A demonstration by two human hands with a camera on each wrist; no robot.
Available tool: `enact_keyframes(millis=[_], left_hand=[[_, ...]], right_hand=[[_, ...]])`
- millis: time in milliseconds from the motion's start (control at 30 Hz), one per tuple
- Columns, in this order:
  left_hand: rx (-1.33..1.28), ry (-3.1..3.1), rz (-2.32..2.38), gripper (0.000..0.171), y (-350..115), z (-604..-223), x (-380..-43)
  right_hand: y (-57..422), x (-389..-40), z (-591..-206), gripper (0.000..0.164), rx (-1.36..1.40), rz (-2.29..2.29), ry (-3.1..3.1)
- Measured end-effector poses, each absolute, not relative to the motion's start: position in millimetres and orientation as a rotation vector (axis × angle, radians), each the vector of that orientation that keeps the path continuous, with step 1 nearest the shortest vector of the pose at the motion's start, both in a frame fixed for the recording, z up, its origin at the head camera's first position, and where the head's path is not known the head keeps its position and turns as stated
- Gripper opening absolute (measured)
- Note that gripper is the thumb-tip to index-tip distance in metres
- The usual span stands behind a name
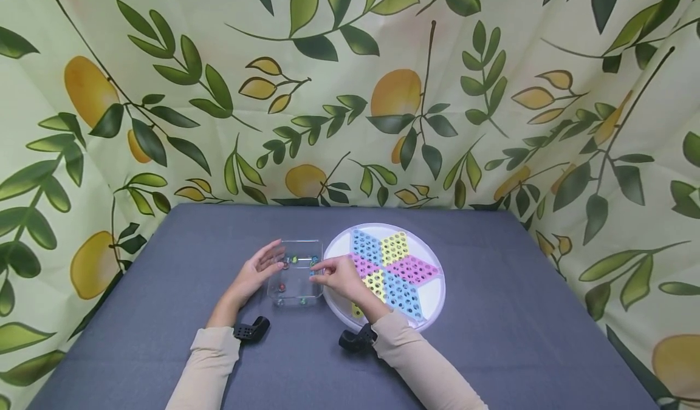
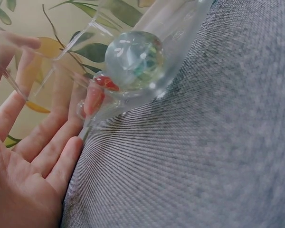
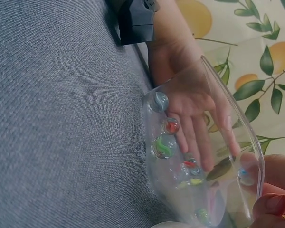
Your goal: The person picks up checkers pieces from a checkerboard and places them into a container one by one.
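Observation:
A clear plastic box with several glass marbles in it stands on the table. My left hand rests along its left wall, fingers extended; they show through the clear plastic in the right wrist view. At the box's right rim, my right hand pinches a bluish marble between thumb and fingertips. Close to the wall in the left wrist view lie a large-looking clear and green marble and a red one.
Right beside the box lies a round white game board with a star of blue, yellow and pink holed sections; my right forearm reaches over its near edge. Grey cloth covers the table. A leaf-and-fruit patterned curtain hangs behind and at both sides.

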State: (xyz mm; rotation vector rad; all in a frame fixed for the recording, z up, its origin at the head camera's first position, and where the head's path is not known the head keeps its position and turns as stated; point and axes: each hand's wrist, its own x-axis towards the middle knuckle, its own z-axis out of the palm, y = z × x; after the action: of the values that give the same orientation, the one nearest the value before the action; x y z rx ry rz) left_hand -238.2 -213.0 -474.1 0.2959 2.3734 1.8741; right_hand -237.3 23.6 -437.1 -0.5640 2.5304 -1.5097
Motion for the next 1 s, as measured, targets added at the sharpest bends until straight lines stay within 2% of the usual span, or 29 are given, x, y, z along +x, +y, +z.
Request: enact_keyframes(millis=[300, 567, 700, 1000], left_hand=[[0.295, 2.368, 1.884, 0.062, -212, -474, -239], [0.345, 2.368, 1.874, 0.062, -215, -476, -240], [0.331, 2.365, 1.873, 0.063, -216, -476, -240], [0.315, 2.473, 1.853, 0.060, -216, -464, -244]], right_hand=[[23, -238, -436, 0.022, -0.559, -1.490, 2.533], [26, -237, -435, 0.032, -0.597, -1.510, 2.521], [29, -238, -432, 0.030, -0.607, -1.527, 2.515], [61, -254, -425, 0.031, -0.463, -1.470, 2.757]])
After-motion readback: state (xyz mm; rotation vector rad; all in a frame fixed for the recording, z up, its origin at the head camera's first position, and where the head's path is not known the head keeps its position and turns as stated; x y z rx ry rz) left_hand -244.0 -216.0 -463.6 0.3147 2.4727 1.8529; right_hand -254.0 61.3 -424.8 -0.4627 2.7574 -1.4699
